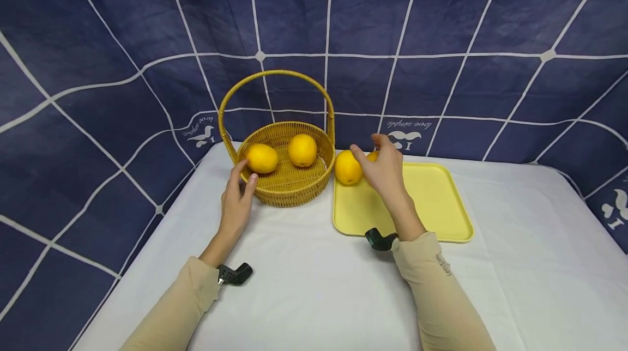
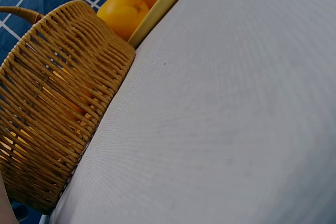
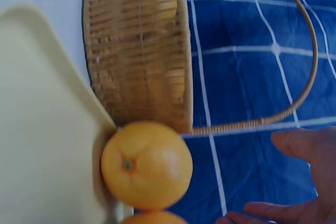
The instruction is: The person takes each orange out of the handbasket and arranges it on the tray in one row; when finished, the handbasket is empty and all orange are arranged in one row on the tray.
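A round wicker basket [image 1: 289, 198] with a tall hoop handle holds an orange [image 1: 262, 158] at its left and another orange [image 1: 302, 150] toward the back. My left hand [image 1: 236, 204] touches the basket's left front rim, its thumb and forefinger apart; the left wrist view leaves most of it out. Above the yellow tray [image 1: 432, 198], my right hand [image 1: 385, 171] has its thumb and fingers spread, holding nothing. Below it, at the tray's back left corner, sits an orange [image 3: 147, 164], with one more orange [image 1: 373, 156] beside it, partly hidden by the hand.
The basket and tray stand side by side on a white cloth [image 1: 304, 285]. A dark blue curtain [image 1: 363, 84] with white grid lines hangs close behind them. The basket's hoop handle [image 1: 277, 72] rises well above its rim.
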### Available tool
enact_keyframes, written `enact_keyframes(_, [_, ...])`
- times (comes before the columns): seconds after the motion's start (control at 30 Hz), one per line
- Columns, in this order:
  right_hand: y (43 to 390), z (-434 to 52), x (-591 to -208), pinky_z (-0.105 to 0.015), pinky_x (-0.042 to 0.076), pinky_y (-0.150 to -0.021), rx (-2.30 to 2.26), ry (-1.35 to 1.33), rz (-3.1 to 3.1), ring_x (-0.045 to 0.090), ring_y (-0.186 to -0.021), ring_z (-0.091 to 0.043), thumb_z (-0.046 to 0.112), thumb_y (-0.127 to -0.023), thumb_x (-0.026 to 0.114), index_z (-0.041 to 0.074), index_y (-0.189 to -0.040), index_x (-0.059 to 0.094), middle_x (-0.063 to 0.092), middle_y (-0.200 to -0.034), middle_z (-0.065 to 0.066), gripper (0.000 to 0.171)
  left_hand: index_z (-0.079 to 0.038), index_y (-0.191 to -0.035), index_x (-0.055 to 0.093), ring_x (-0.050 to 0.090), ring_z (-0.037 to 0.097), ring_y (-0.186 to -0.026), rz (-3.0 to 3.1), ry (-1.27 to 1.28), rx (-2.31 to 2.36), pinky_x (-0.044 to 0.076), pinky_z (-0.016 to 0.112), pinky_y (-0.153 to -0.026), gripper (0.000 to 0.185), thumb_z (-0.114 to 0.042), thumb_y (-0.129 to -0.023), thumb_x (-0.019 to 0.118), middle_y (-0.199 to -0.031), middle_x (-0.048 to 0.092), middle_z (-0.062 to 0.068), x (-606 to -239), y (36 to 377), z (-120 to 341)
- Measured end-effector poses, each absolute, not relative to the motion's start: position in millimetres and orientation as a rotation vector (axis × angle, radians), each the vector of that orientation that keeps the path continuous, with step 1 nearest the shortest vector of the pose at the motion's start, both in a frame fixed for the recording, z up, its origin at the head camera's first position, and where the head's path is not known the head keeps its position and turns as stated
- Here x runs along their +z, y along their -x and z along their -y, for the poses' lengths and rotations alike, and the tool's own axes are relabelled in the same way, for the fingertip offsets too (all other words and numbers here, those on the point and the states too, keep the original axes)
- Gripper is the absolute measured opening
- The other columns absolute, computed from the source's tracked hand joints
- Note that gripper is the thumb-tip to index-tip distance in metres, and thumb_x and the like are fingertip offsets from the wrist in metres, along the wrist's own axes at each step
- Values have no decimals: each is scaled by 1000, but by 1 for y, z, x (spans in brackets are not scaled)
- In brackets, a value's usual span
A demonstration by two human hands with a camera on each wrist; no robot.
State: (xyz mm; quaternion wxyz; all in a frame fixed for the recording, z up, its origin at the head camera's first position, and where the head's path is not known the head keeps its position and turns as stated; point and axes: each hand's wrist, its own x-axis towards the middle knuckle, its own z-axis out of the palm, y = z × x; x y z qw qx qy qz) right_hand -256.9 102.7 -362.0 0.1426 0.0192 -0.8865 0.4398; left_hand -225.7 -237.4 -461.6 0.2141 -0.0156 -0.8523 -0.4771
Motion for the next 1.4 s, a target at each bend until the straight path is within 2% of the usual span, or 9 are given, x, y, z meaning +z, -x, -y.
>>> enact_keyframes(0.33, [249, -61, -360, -49, 43, -120, 1336, -240, 2580, 54, -140, -35, 35, -99, 71, 0, -150, 51, 58, -150, -19, 65, -25, -161, 41, 46, 30, -148, 2361, 41, -1339, 40, 52, -122, 56, -47, -110, 51, -166, 42, 6, -461, 225, 237])
enact_keyframes(0.6, [263, -34, -358, -47, 50, -113, 1317, -370, 2618, 59, -133, -37, 35, -98, 72, 0, -148, 53, 62, -144, -21, 64, -26, -161, 41, 46, 30, -148, 2353, 34, -1348, 40, 52, -122, 55, -47, -111, 51, -167, 42, 5, -462, 224, 235])
enact_keyframes(0.8, [278, -22, -359, -46, 56, -107, 1368, -343, 2660, 64, -128, -35, 32, -98, 74, 1, -150, 51, 61, -144, -20, 64, -26, -161, 41, 46, 32, -147, 2356, 40, -1349, 40, 54, -122, 55, -46, -111, 51, -166, 42, 6, -462, 224, 235])
enact_keyframes(0.93, [289, -13, -358, -46, 55, -105, 1368, -335, 2697, 63, -124, -35, 32, -98, 74, -2, -148, 52, 62, -142, -20, 64, -25, -160, 42, 45, 31, -149, 2349, 41, -1354, 40, 54, -122, 54, -46, -111, 51, -166, 43, 7, -461, 224, 236])
enact_keyframes(1.17, [310, 6, -361, -49, 48, -113, 1288, -281, 2796, 54, -137, -38, 37, -98, 75, -1, -150, 50, 59, -148, -20, 69, -25, -160, 42, 43, 31, -151, 2344, 42, -1340, 39, 55, -123, 53, -44, -111, 52, -166, 44, 8, -461, 224, 238])
enact_keyframes(1.4, [324, 19, -368, -47, 55, -103, 1176, -183, 2844, 61, -126, -38, 40, -94, 79, -3, -145, 51, 64, -137, -23, 73, -26, -160, 42, 42, 30, -152, 2348, 42, -1352, 38, 53, -124, 53, -45, -111, 51, -166, 43, 6, -462, 225, 236])
